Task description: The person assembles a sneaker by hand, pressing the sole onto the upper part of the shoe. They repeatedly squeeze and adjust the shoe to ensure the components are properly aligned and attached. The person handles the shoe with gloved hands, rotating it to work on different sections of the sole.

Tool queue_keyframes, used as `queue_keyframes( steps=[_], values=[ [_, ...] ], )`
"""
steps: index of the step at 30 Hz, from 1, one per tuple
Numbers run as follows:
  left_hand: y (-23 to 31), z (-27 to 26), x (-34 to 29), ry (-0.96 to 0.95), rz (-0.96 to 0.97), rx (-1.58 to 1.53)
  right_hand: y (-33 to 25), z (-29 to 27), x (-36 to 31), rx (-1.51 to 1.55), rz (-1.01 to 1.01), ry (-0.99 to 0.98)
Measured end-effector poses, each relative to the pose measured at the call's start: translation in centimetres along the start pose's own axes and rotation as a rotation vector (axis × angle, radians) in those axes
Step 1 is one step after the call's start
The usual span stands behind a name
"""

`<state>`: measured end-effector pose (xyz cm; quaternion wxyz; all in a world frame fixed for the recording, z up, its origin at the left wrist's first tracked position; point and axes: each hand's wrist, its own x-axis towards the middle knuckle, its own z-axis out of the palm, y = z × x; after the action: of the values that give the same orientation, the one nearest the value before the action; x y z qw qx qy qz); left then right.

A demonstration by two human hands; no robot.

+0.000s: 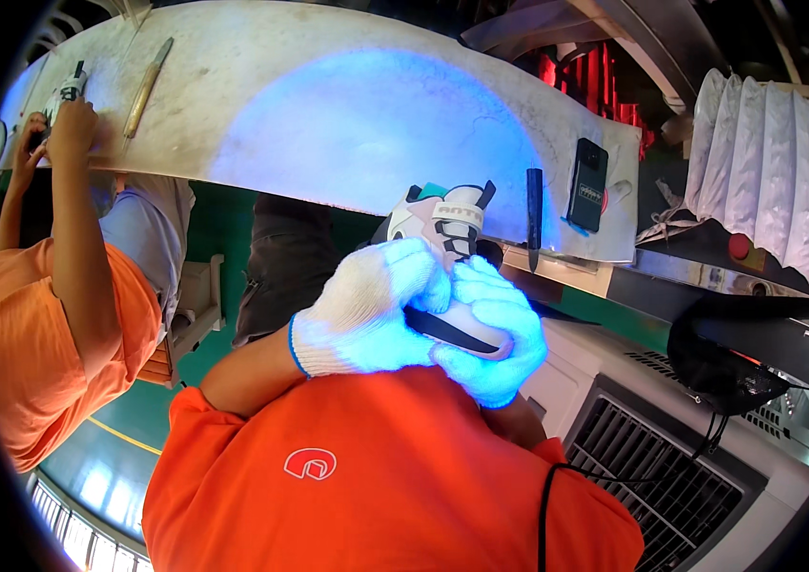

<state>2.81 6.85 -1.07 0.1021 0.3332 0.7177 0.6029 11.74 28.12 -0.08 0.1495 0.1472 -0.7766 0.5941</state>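
Note:
A white and grey sneaker (429, 229) with black laces and a dark band along its sole is held close to my chest, its toe pointing toward me. My left hand (371, 305), in a white knit glove with a blue cuff, wraps the shoe's left side near the laces. Also gloved in white, my right hand (500, 329) grips the right side and toe, fingers curled over the upper. Blue light falls on both gloves and the shoe. The palms and the shoe's underside are partly hidden.
On the worktable (366, 124) lie a dark-handled knife (534, 219), a phone (587, 186) and a wooden-handled knife (145, 95). At left, a co-worker in an orange shirt (71, 324) handles another shoe (72, 88). White ducting (771, 162) and a vented machine (652, 467) stand at right.

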Motion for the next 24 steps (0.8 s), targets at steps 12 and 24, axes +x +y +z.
queue_keyframes(
  steps=[12, 24],
  values=[
    [-1.8, 1.9, -0.2, 0.062, 0.127, -0.034, -2.9, -0.5, 1.8, -0.269, 0.089, -0.113],
    [-4.5, 2.3, -2.9, 0.081, -0.173, 0.166, -1.5, -2.1, 2.0, -0.193, 0.111, -0.023]
  ],
)
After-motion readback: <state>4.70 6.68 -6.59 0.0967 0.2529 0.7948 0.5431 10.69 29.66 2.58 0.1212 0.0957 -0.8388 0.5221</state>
